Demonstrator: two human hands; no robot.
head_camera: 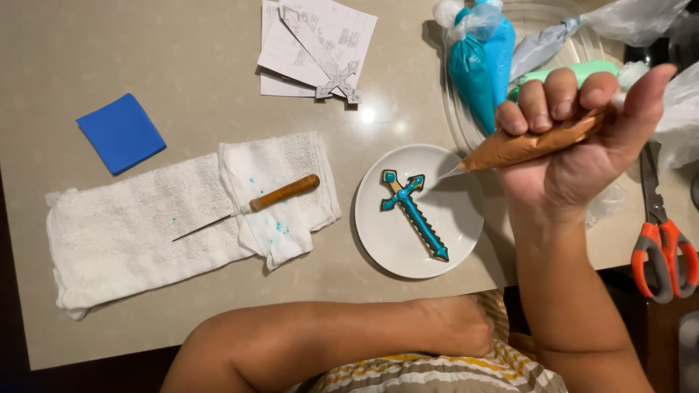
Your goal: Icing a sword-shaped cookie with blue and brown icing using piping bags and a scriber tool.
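Brown-filled piping bag (531, 143) squeezed in right hand (582, 145), tip near sword cookie (413, 215); left hand (455, 325) fisted, empty

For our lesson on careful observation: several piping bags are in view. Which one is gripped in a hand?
The brown piping bag, squeezed in the right hand above the white plate. The blue, grey and green bags lie untouched in the clear bowl.

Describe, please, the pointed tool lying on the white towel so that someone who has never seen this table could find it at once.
Start at the long white towel left of the small white plate. On its folded, blue-spotted right end lies the pointed tool, slanting up to the right. Its wooden handle and thin metal spike set it apart from the flat blue square above the towel.
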